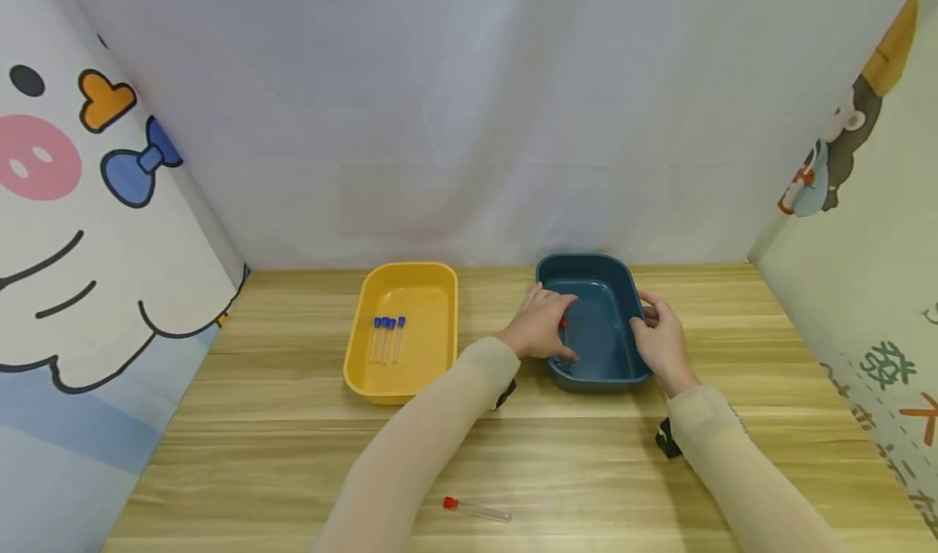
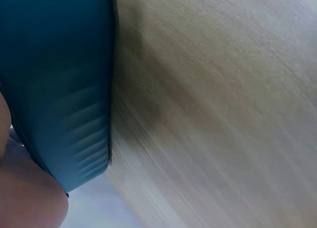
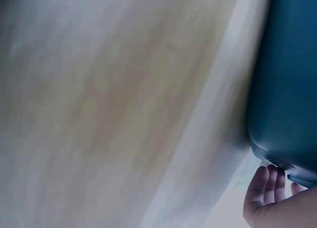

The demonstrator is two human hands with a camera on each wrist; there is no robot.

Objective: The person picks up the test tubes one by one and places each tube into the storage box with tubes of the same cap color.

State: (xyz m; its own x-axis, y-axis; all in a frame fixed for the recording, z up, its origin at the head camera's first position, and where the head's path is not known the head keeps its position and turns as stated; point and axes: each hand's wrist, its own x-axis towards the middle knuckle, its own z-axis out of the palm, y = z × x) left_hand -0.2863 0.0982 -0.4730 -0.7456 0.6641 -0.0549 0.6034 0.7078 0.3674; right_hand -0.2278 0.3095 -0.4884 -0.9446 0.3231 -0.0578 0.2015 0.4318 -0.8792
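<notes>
A dark blue tray stands on the right half of the table. My left hand reaches over its left rim, thumb and index finger spread wide apart. Between them a red cap shows inside the tray; the rest of that item is hidden by the hand. My right hand grips the tray's right rim, and its curled fingers show against the outer wall in the right wrist view. A red-capped clear tube lies on the table near the front.
A yellow tray stands to the left, holding several blue-capped tubes. A white curtain hangs behind the wooden table. Printed panels close off both sides.
</notes>
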